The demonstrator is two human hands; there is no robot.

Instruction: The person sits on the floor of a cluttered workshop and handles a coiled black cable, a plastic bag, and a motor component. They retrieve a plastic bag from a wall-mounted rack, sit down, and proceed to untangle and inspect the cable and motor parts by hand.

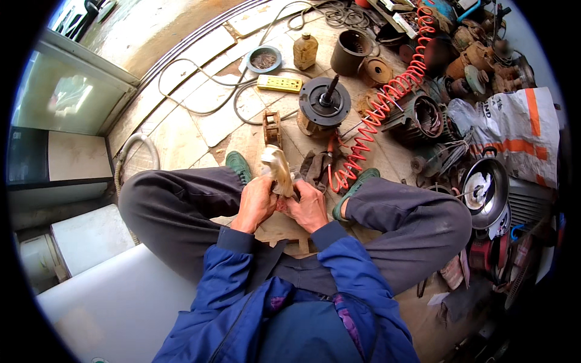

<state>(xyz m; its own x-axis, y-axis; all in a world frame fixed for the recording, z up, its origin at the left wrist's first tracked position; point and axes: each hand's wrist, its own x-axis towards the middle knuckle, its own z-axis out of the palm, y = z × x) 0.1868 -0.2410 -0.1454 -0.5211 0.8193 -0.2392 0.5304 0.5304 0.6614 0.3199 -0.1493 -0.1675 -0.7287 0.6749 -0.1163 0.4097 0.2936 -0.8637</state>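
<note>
Manual work above a floor [196,130] of pale, smudged tiles, seen from the head. The left hand [257,202] and the right hand [307,204], two in number and both bare, meet between the spread knees; the fingers of each are curled inward and grip a single pale crumpled wad [278,168]. The wad, soft, creased and faintly glossy, stands up from between the hands and extends beyond them; whether it is cloth or plastic cannot be told. Two blue sleeves [357,263] end in ribbed dark cuffs, and two green shoes [356,192] flank the hands.

Beyond the wad is one slotted, brownish block [272,140]; to its right, one round black flange [308,100], flat and disc-like, carries one upright dark shaft [330,89]. Farther out lie one long yellow power strip [279,83], one shallow round blue-grey dish [250,59] with dark contents, one squarish brown bottle [305,51] and one dark hollow cylinder [345,63], its mouth upward. One glossy red hose [394,91], wound in a helix, crosses the right side. At far right: one creased white sack [514,124] with two visible orange bands, and one round dark pan [500,187] holding white crumpled material
</note>
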